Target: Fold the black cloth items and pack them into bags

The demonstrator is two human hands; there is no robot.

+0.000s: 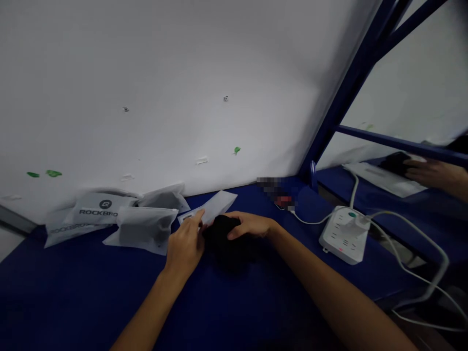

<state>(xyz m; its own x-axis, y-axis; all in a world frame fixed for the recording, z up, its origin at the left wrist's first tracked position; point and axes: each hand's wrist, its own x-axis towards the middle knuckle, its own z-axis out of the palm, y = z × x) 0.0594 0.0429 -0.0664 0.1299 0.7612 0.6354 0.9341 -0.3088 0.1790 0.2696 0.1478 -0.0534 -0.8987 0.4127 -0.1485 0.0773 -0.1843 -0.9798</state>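
A black fabric bundle point(228, 239) — crumpled (soft-looking) — lies on the blue table, against a white pouch point(211, 208).

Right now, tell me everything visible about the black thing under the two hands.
The black item looks like soft, dark fabric, bunched into a low lump on the blue table. The left hand touches its left edge; the right hand rests on top. A white pouch lies just behind it. Finer detail is too dark to tell.
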